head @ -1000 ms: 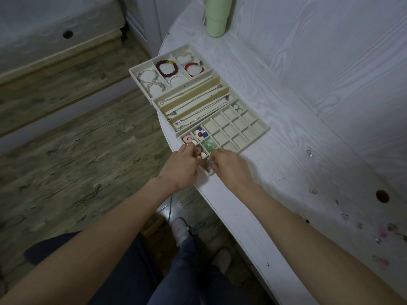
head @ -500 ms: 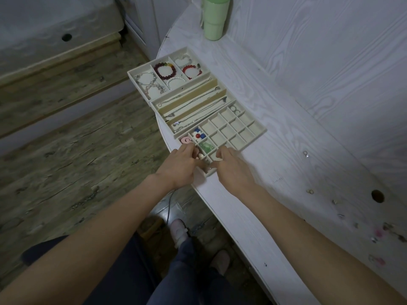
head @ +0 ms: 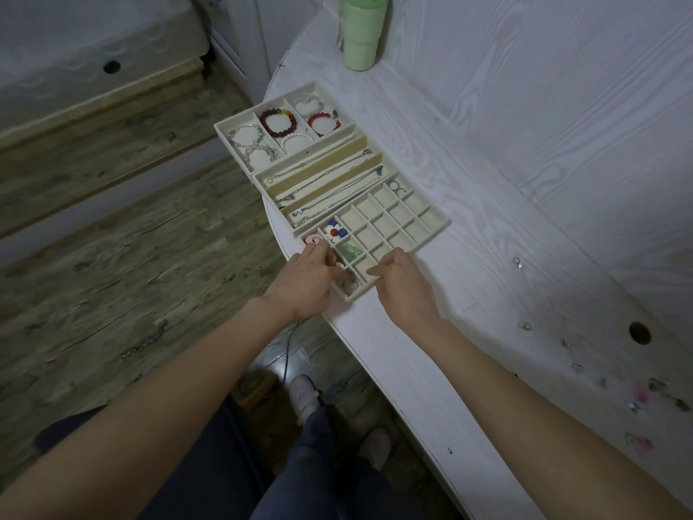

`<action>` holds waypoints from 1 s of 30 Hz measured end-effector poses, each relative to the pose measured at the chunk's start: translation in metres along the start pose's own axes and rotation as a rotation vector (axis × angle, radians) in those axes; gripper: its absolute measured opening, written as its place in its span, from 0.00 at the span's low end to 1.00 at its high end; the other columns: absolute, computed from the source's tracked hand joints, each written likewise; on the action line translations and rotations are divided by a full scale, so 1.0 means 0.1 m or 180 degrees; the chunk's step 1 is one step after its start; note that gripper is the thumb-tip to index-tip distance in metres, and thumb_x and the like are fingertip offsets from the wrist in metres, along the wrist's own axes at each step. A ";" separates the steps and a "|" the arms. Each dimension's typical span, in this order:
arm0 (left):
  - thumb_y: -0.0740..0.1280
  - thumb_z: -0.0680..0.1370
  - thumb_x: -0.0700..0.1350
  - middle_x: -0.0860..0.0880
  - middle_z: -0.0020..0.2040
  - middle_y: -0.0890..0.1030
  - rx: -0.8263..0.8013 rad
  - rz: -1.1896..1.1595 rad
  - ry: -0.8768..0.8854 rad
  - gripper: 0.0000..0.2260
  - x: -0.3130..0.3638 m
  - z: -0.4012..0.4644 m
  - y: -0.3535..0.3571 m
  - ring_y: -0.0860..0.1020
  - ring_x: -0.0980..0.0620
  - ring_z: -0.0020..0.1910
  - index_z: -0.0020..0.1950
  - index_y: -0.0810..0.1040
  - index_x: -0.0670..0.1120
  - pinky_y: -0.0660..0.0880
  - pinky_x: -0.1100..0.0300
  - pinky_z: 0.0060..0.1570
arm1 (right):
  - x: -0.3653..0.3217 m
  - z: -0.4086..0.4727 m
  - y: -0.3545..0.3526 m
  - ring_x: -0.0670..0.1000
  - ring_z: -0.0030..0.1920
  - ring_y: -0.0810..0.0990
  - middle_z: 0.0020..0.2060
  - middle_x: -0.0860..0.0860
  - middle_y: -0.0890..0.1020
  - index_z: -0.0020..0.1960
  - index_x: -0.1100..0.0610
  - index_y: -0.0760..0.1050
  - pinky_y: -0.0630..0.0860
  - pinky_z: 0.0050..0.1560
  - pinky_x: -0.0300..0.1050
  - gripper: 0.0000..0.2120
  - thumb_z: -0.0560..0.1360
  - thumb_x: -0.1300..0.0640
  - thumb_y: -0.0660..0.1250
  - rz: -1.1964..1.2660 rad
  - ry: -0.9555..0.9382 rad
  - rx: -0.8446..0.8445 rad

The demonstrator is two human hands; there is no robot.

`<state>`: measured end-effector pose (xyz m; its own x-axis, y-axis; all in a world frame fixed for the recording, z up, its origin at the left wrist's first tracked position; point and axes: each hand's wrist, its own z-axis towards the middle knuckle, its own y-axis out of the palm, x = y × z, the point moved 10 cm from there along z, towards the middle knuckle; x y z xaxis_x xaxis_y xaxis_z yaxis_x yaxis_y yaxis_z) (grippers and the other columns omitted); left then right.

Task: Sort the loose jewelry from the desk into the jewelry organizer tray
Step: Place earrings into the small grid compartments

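Observation:
The beige jewelry organizer tray (head: 431, 234) lies on the white desk (head: 468, 204) in three sections: bracelets (head: 279, 122) at the far end, chain necklaces (head: 330, 182) in the middle, a grid of small cells nearest me. My left hand (head: 307, 283) reaches into the near-left cells, its fingertips down among small pale pieces; whether it pinches one is hidden. My right hand (head: 403, 287) rests at the grid's near corner with its fingers loosely curled, the index tip on the rim, holding nothing I can see. Loose pieces lie to the right: a ring (head: 518, 262), a clasp (head: 525, 326), and several small bits (head: 641, 394).
A green tumbler (head: 362, 30) stands at the far end of the desk. A round cable hole (head: 639, 333) opens in the desktop at right. The desk's curved edge runs just left of the tray, which overhangs it slightly. Wooden floor and my legs are below.
My two hands were close together over the near cells; the right hand has drawn away to the right, to the tray's near corner. The left hand stays in the cells.

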<state>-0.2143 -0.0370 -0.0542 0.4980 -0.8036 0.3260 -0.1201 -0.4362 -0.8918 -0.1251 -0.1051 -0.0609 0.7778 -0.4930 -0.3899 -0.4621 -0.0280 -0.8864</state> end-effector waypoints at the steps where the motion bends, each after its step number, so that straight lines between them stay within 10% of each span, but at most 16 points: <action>1: 0.61 0.74 0.37 0.49 0.51 0.62 -0.0001 -0.0009 0.0018 0.24 0.01 0.01 0.01 0.64 0.48 0.58 0.68 0.73 0.55 0.62 0.59 0.50 | 0.00 0.00 0.01 0.51 0.59 0.72 0.60 0.53 0.71 0.64 0.60 0.75 0.75 0.55 0.47 0.15 0.78 0.66 0.61 -0.0002 -0.0008 -0.0008; 17: 0.59 0.76 0.41 0.47 0.57 0.68 0.0266 0.0838 0.0380 0.27 0.16 -0.03 0.04 0.67 0.48 0.56 0.74 0.63 0.59 0.65 0.55 0.51 | -0.05 0.01 0.04 0.50 0.55 0.73 0.59 0.52 0.71 0.64 0.59 0.75 0.75 0.54 0.46 0.14 0.79 0.62 0.60 0.0078 -0.0052 -0.0107; 23: 0.73 0.62 0.46 0.47 0.49 0.74 0.0491 0.1743 0.0916 0.29 0.24 -0.14 0.10 0.72 0.49 0.47 0.64 0.77 0.55 0.69 0.58 0.38 | -0.03 0.04 0.07 0.51 0.54 0.73 0.57 0.53 0.71 0.60 0.60 0.77 0.76 0.54 0.49 0.12 0.79 0.62 0.60 0.0008 -0.0021 -0.0148; 30: 0.65 0.72 0.41 0.44 0.58 0.70 0.0188 0.1056 0.0540 0.26 0.17 -0.14 0.13 0.69 0.46 0.58 0.71 0.70 0.54 0.67 0.55 0.48 | -0.04 0.04 0.08 0.51 0.54 0.74 0.58 0.54 0.71 0.61 0.59 0.77 0.76 0.53 0.48 0.13 0.79 0.62 0.61 -0.0030 -0.0074 -0.0175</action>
<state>-0.2197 -0.0621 -0.0563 0.2905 -0.9550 0.0594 -0.1987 -0.1209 -0.9726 -0.1307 -0.1003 -0.0677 0.7916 -0.4722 -0.3877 -0.4767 -0.0806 -0.8753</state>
